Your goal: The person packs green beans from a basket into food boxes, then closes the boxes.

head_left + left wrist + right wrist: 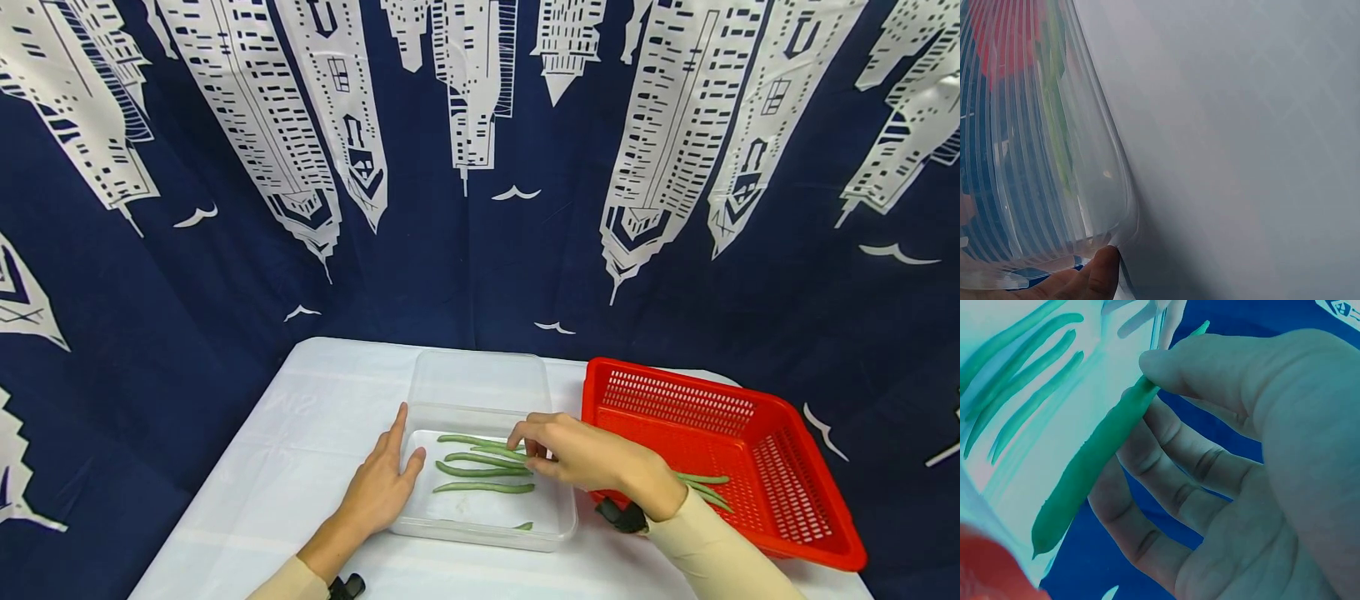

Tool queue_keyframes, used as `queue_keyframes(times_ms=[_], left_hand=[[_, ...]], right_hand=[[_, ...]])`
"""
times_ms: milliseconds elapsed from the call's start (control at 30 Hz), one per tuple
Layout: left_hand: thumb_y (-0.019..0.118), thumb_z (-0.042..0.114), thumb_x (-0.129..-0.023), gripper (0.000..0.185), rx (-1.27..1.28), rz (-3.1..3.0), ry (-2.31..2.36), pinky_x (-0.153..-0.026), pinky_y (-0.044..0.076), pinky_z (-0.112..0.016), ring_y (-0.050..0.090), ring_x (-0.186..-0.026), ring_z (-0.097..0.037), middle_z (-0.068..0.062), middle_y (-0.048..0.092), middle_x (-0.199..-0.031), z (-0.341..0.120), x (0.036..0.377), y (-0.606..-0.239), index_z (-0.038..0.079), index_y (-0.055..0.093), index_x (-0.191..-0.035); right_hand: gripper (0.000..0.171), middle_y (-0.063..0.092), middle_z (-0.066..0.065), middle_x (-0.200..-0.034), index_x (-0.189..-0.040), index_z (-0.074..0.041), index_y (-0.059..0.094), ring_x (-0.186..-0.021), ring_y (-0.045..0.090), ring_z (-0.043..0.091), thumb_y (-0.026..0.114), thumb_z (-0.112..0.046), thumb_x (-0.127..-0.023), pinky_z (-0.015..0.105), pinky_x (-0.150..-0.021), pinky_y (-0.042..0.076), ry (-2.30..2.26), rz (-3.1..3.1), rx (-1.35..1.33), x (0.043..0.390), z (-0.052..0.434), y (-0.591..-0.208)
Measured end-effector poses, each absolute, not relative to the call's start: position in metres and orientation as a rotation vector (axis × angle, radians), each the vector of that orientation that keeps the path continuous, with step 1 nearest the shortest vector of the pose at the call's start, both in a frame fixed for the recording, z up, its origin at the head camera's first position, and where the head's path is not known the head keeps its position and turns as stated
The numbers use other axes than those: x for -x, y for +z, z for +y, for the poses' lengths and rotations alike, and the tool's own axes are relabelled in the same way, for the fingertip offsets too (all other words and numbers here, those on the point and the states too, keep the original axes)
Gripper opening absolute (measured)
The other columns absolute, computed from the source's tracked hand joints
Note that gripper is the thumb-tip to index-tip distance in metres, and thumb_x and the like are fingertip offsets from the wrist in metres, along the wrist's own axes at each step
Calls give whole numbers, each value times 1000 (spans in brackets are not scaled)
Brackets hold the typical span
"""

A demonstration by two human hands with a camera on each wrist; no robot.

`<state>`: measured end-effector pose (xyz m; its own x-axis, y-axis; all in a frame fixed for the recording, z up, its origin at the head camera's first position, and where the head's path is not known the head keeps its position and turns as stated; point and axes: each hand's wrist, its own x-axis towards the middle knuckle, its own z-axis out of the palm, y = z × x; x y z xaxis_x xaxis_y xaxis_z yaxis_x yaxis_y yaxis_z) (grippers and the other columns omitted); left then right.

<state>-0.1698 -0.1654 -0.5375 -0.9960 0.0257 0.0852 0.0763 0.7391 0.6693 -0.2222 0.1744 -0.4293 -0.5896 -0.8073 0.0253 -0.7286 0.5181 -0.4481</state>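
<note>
We've got a bean (1088,469) pinched between right hand (588,450) thumb and fingers, at the right side of the clear box (480,534). Left hand (380,483) touches its left wall, fingers straight, thumb spread. More beans (483,487) lie inside; basket (678,395) right of it holds others (705,480).

From where I stand, the bench (258,467) has a smooth white top, faintly creased and rounded at its far corners. A shallow clear plastic container (480,536) sits flat on it. Directly behind the container, on the far side, lies a clear flat lid (480,379), the white showing through it. Just to the container's right stands a red perforated plastic basket (804,483), set at a slant. Left of the container, the white top runs bare to its edge.
</note>
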Motion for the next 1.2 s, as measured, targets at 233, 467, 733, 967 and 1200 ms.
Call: queue_keyframes(times_ms=[233, 467, 733, 967, 1200], left_hand=[[56, 37, -124, 80, 83, -2869, -1095, -127, 43, -83, 54, -161, -60, -32, 50, -178, -165, 170, -537, 19, 15, -190], [55, 38, -124, 79, 79, -2870, -1089, -128, 43, -82, 54, -161, -58, -31, 49, -178, -165, 171, -538, 18, 17, -189], [53, 39, -125, 77, 82, -2875, -1087, -127, 43, -83, 55, -160, -59, -31, 50, -178, -165, 170, -538, 20, 16, -190], [52, 40, -125, 77, 86, -2877, -1089, -127, 44, -83, 55, -160, -60, -31, 49, -178, -165, 170, -538, 20, 15, -190], [49, 42, -125, 76, 93, -2873, -1089, -126, 46, -82, 57, -158, -60, -31, 51, -177, -165, 170, -538, 20, 14, -190]], right_hand=[[27, 73, -6, -107, -130, -16, 80, -88, 63, -4, 78, -1, -107, 19, -83, 61, -570, 2563, 1367, 220, 158, -430], [24, 74, -6, -102, -128, -17, 82, -84, 60, -4, 82, -6, -106, 17, -83, 57, -485, 2587, 1447, 219, 142, -435], [23, 68, -8, -98, -128, -14, 82, -80, 56, -5, 80, -4, -107, 14, -79, 54, -462, 2549, 1453, 217, 130, -442], [21, 69, -6, -99, -127, -16, 81, -82, 57, -4, 82, -8, -108, 14, -80, 54, -448, 2547, 1461, 215, 126, -445], [25, 71, -5, -109, -133, -19, 82, -88, 61, -2, 85, -15, -108, 18, -84, 58, -425, 2575, 1376, 214, 127, -444]])
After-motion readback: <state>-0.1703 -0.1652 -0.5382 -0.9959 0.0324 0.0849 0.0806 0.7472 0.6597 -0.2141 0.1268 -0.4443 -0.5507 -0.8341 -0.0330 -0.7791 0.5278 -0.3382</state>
